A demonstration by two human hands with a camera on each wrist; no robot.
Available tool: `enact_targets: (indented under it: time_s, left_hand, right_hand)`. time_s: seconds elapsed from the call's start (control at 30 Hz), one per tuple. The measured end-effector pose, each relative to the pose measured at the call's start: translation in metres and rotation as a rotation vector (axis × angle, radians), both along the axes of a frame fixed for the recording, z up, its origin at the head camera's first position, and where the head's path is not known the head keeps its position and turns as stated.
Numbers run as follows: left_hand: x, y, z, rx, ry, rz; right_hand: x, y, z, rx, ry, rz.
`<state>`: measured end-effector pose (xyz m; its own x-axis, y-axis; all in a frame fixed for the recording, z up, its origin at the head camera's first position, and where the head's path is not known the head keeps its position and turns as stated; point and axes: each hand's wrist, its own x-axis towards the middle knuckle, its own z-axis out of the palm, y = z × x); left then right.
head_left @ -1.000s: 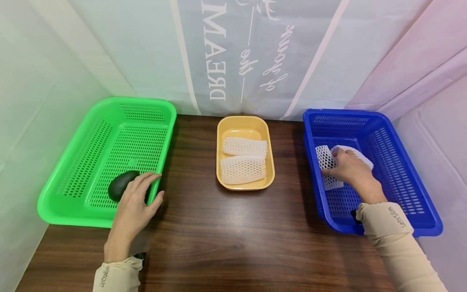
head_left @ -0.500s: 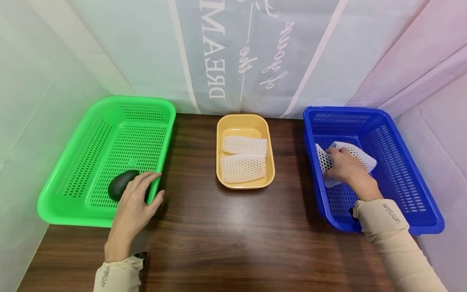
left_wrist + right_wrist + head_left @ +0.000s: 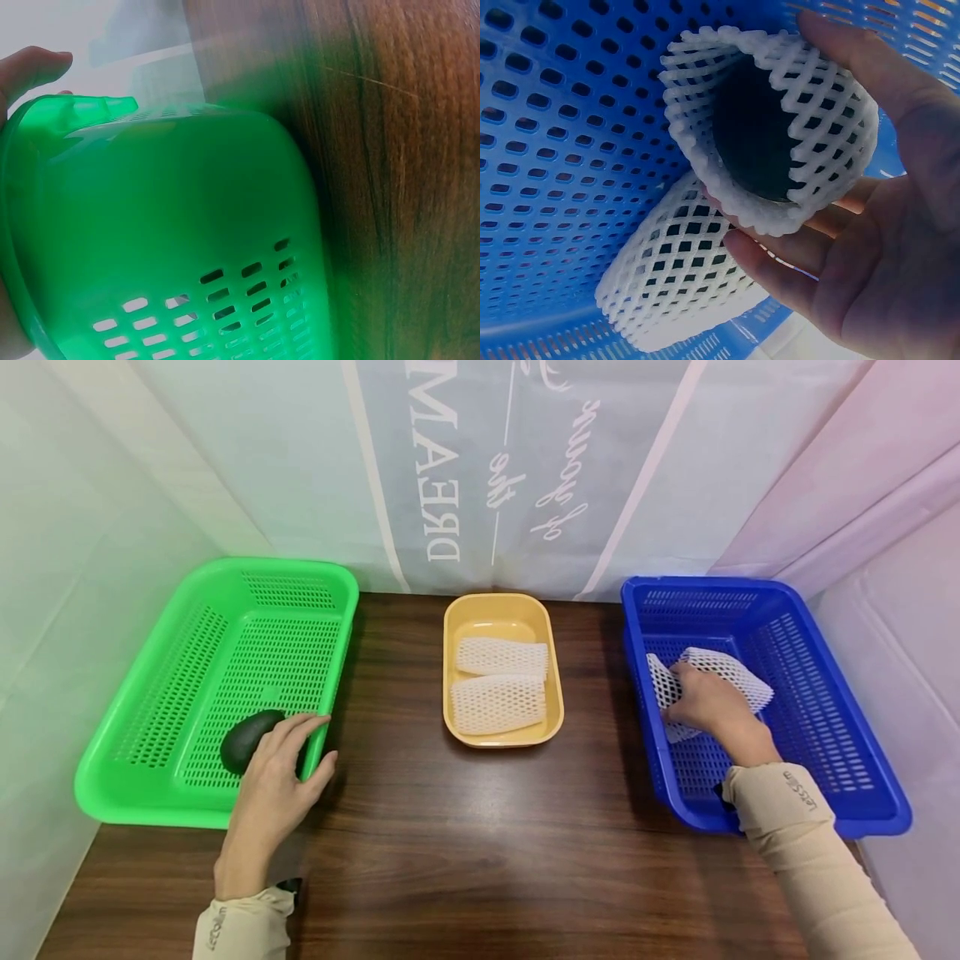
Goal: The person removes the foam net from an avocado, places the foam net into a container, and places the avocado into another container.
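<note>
One mesh sleeve (image 3: 832, 112), pinched by the right hand's (image 3: 716, 703) fingers (likely steadying its dark contents (image 3: 754, 127)); left hand (image 3: 273, 781), fingers spread, at the green basket's rim (image 3: 150, 812), perhaps bracing it.

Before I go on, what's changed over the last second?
In the blue basket, the foam net sleeve gripped by the right hand has tilted; the sleeve beside it shifted slightly right. The left hand stays at the green basket; both sleeves in the yellow tray stayed put.

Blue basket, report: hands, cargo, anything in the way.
Right hand gripping mesh-sleeved item. Left hand at rim of green basket. Second sleeved item close beside the grip, might snag.
</note>
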<state>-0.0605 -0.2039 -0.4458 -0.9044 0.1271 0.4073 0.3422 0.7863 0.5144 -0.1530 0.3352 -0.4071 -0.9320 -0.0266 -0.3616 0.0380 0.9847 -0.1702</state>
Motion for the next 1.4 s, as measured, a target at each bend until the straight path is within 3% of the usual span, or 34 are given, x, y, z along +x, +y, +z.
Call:
enact_targets:
  time_s: [0.37,0.77,1.0,1.4]
  left_hand:
    - [0.0,0.001,-0.001,0.001,-0.007,0.007]
    - [0.001,0.0,0.0,0.001,-0.006,0.006]
    - [0.001,0.0,0.001,0.002,0.001,0.007]
    - [0.001,0.0,0.001,0.011,0.008,0.005]
  right_hand:
    - [0.001,0.004,0.0,0.002,0.024,0.005]
    - [0.008,0.003,0.016,-0.006,0.065,-0.011]
    - [0.011,0.003,0.028,-0.02,0.093,-0.096]
    - [0.016,0.002,0.033,-0.045,0.273,-0.085]
